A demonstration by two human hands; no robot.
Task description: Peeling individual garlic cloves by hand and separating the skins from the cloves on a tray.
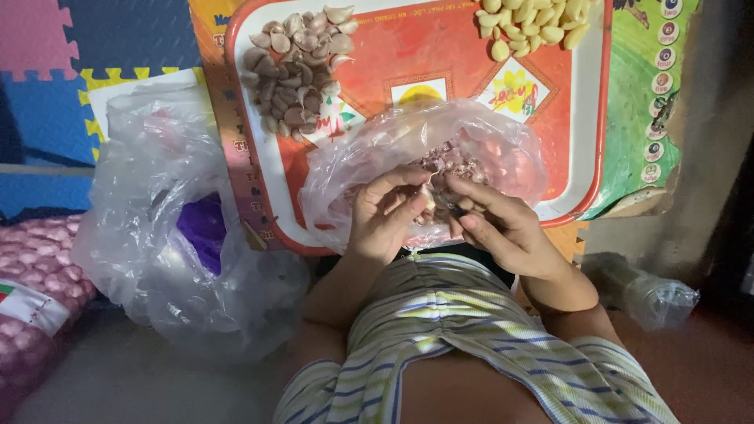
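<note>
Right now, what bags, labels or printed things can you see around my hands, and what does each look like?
Clear plastic bag: on the red tray, crumpled, both hands at its mouth.
Large clear plastic bag: left of the tray, crumpled, something purple inside.
Red tray: white rim, printed yellow and white panels.
Green printed sheet: right of the tray, round stickers along its edge.

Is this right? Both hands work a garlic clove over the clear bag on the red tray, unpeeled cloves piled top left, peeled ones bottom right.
Not quite. In the head view the peeled cloves lie at the tray's top right, not bottom right. The rest holds: left hand and right hand over the clear bag on the red tray, unpeeled cloves top left.
</note>
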